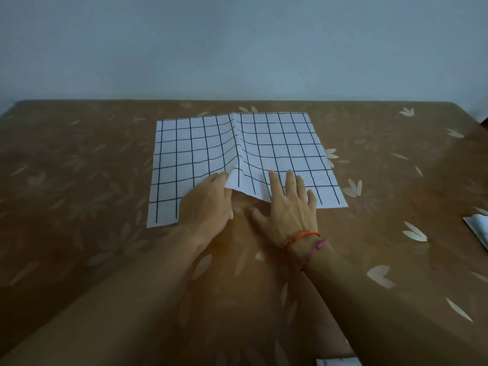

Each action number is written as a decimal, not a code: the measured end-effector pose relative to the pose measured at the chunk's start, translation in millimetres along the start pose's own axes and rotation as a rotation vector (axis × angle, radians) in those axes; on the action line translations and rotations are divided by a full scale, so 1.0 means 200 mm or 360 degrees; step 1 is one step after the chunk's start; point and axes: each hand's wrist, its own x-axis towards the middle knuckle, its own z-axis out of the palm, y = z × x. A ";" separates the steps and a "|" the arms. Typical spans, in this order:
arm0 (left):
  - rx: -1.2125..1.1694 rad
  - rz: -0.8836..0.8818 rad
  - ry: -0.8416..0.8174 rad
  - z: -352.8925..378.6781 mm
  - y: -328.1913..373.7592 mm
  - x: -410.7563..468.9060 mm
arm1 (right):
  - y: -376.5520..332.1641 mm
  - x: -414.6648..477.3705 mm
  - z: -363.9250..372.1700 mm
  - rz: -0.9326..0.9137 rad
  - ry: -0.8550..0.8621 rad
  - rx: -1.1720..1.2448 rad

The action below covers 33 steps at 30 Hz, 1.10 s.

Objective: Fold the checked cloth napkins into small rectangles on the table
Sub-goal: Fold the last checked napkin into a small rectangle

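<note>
A white checked napkin with black grid lines lies spread on the brown table. A raised crease runs down its middle. The middle of its near edge is lifted off the table. My left hand grips that lifted edge, its fingertips hidden at the fold. My right hand lies flat with fingers spread, pressing the napkin's near right part; its thumb rests on the table.
The table wears a brown cover printed with pale leaves. A folded white cloth pokes in at the right edge, and another white piece shows at the bottom edge. A pale wall stands behind the table.
</note>
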 end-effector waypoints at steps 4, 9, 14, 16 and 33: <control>0.0005 0.0129 -0.0024 -0.10 -0.01 -0.15 | 0.04 -0.03 -0.02 0.0083 -0.0059 -0.0052; 0.0110 0.0177 -0.0150 -0.22 -0.11 -0.31 | 0.18 -0.12 -0.11 0.0198 -0.0147 -0.0119; 0.0187 0.0088 -0.0229 -0.34 -0.19 -0.42 | 0.27 -0.28 -0.25 0.0153 -0.0728 -0.0444; 0.0243 0.0050 -0.0240 -0.39 -0.22 -0.47 | 0.35 -0.41 -0.22 0.0115 -0.0916 -0.0438; -0.0153 0.0103 -0.0335 -0.79 0.14 -1.05 | -0.42 -1.00 -0.72 -0.0011 -0.0260 0.0126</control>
